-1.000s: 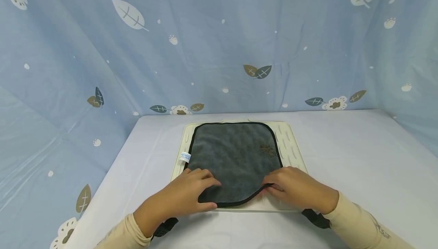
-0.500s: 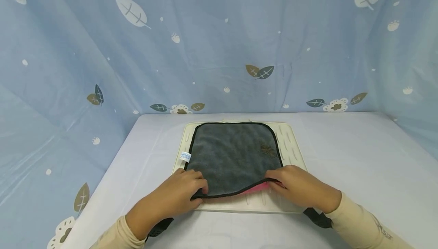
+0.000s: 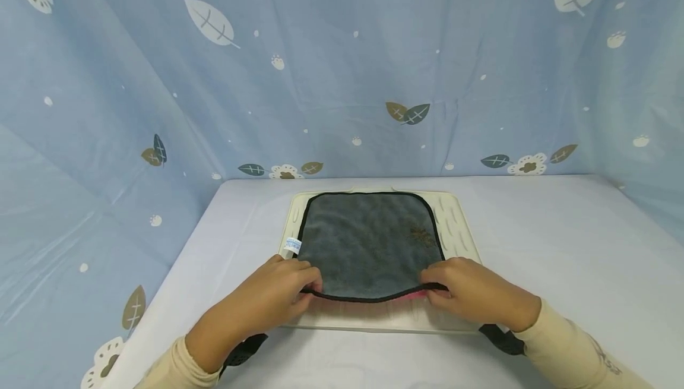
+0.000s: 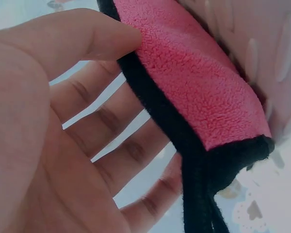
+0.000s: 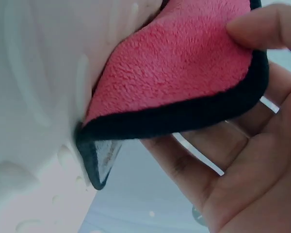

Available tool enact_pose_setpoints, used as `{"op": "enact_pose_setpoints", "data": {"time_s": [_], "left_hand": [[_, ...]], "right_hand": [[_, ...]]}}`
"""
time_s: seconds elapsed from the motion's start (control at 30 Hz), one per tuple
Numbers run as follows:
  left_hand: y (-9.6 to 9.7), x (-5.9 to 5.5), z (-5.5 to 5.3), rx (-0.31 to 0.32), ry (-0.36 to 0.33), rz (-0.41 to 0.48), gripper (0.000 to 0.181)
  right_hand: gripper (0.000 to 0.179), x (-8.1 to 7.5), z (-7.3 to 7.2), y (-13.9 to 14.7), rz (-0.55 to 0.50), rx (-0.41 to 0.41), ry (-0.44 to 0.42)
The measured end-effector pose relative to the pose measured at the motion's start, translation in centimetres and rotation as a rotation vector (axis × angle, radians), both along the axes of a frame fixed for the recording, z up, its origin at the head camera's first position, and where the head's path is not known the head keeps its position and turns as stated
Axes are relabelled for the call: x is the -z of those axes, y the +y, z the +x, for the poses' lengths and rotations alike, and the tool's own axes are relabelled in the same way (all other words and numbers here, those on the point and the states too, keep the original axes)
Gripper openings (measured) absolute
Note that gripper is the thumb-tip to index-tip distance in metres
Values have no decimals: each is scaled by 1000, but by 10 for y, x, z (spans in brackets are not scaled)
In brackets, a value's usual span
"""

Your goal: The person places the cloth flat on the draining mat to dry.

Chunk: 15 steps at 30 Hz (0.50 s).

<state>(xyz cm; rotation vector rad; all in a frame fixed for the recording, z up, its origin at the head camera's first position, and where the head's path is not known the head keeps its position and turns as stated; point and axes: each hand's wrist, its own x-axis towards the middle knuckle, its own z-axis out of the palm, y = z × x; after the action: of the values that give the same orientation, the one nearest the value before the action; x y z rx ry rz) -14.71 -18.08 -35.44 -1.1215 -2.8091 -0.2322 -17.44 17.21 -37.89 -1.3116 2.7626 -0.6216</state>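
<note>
A cleaning cloth (image 3: 369, 246), grey on top with a black edge, lies over a cream ridged tray (image 3: 459, 223). Its near edge is raised off the tray, and the pink underside (image 4: 189, 77) shows in both wrist views. At the near left corner, my left hand (image 3: 280, 288) pinches the edge between thumb and fingers. My right hand (image 3: 467, 291) pinches the near right corner the same way; in the right wrist view its thumb presses the pink side (image 5: 179, 63). A brown stain (image 3: 422, 236) marks the grey face, and a white label (image 3: 292, 245) sticks out at its left.
The tray rests on a table with a white cover (image 3: 540, 246). A blue curtain (image 3: 331, 80) with printed leaves hangs behind the table and along its sides.
My left hand has gone from lying at the cloth's near left corner to pinching it. The near edge has risen and moved back, baring more of the tray's front. My right hand keeps its pinch.
</note>
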Motion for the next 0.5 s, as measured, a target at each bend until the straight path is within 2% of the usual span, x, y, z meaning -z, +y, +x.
{"op": "enact_pose_setpoints", "data": {"time_s": [0.27,0.5], "left_hand": [[4,-3,4,1,-44,-21,15],[5,1,2,-3,-125,-40,11]], "right_hand": [[33,-3,0,2,-8,-37,-5],[26,0,2,3,22,-70,7]]}}
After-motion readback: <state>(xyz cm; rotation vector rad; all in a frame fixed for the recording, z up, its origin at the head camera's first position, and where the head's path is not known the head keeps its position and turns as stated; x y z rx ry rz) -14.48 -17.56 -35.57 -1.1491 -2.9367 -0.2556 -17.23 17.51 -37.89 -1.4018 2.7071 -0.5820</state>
